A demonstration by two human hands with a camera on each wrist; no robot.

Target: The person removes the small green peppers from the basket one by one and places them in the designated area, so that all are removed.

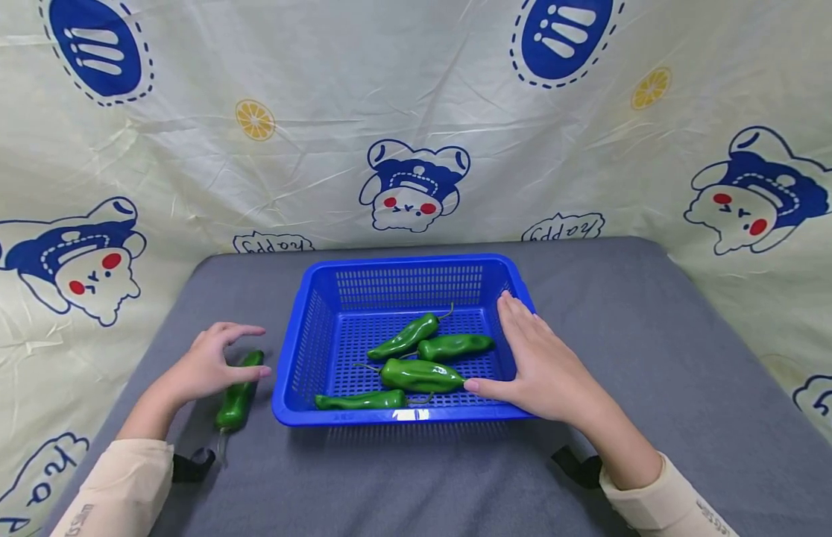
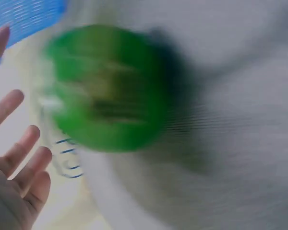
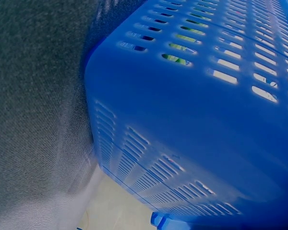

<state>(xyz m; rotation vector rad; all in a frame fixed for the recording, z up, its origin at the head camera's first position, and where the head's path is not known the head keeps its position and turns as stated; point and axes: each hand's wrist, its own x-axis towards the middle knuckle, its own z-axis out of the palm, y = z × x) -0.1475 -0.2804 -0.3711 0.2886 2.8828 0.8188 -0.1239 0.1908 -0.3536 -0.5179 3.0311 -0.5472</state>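
Observation:
A blue plastic basket [image 1: 416, 415] with slotted walls holds several green chili peppers [image 1: 423, 375], lying on its mesh floor. Left of the basket, one more green pepper [image 1: 235, 406] lies on the grey cloth, its stem towards the person. Over that pepper is my left hand [image 1: 204, 365], thumb and fingers spread apart, gripping nothing. The left wrist view shows a pepper's blurred stem end [image 2: 105, 91] close up, beside the spread fingers [image 2: 19, 153]. At the basket's right rim lies my right hand [image 1: 546, 365], fingers straight, thumb extended near a pepper's tip. No right fingers appear in the right wrist view.
Grey cloth [image 1: 624, 313] covers the table. Behind it hangs a pale sheet [image 1: 309, 179] printed with cartoon bears and orange slices. The basket's wall [image 3: 192, 115] fills much of the right wrist view.

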